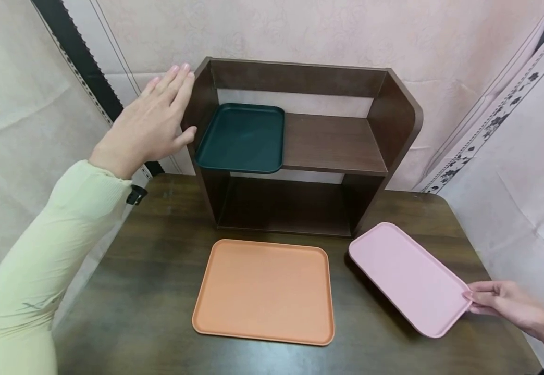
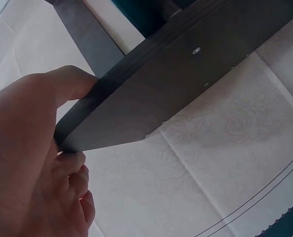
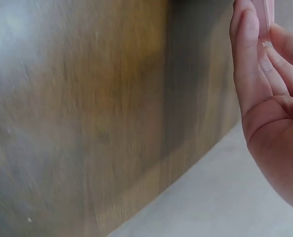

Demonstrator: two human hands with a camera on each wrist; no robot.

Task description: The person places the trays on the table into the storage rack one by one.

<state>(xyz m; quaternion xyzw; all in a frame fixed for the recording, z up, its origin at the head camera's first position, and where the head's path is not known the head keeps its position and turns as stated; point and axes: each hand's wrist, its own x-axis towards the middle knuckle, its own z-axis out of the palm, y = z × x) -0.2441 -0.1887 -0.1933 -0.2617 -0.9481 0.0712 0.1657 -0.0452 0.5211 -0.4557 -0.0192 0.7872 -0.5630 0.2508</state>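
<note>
At the upper left, my left hand lies against the left side panel of a dark brown two-tier shelf. Its fingers look straight in the head view. The left wrist view has the thumb touching the panel's edge, with the other fingers beyond it. My right hand pinches the near right end of a pink tray, thumb on top. That tray is tilted and partly above the table, casting a shadow. A dark green tray lies on the left of the upper tier, its front edge overhanging.
An orange tray lies flat on the brown wooden table before the shelf. Pale patterned cloth hangs behind and along both sides. The table's right edge runs close beneath my right hand.
</note>
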